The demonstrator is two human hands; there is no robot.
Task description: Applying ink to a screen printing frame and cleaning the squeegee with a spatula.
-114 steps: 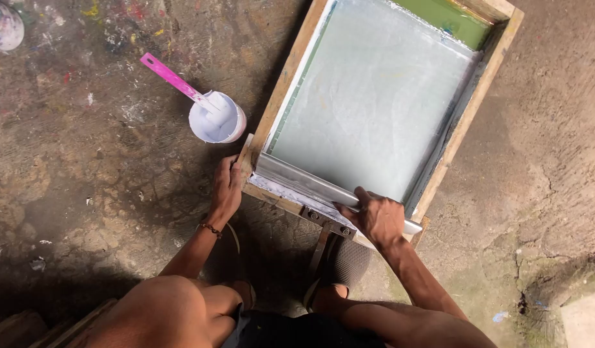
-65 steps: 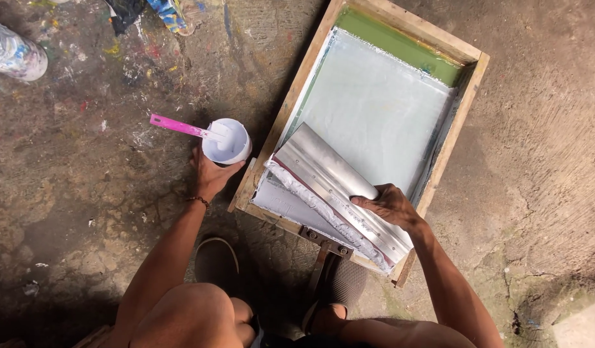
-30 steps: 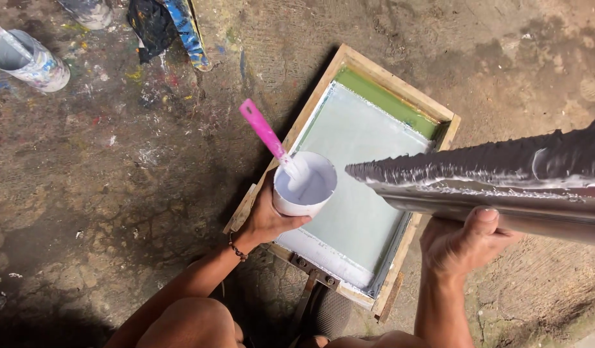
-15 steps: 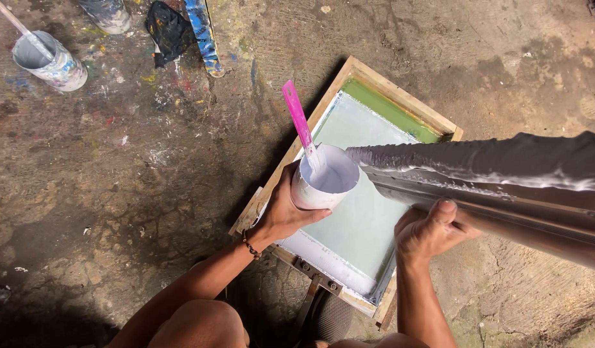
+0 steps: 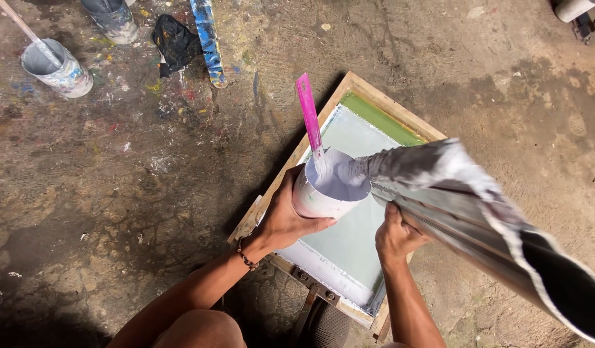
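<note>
Gripping a white cup (image 5: 329, 193) with a pink stick (image 5: 308, 116) in it, the left hand (image 5: 284, 219) holds it above the wooden screen frame (image 5: 368, 90). The right hand (image 5: 395, 235) grasps a long metal trough (image 5: 478, 219), its tip at the cup's rim.

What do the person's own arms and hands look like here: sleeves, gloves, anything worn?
Both forearms are bare, with no sleeves in view and no gloves. The left hand has a thin dark beaded bracelet around the wrist. The right hand shows no ring, watch or band that can be made out. No paint marks on the hands can be told for sure.
</note>
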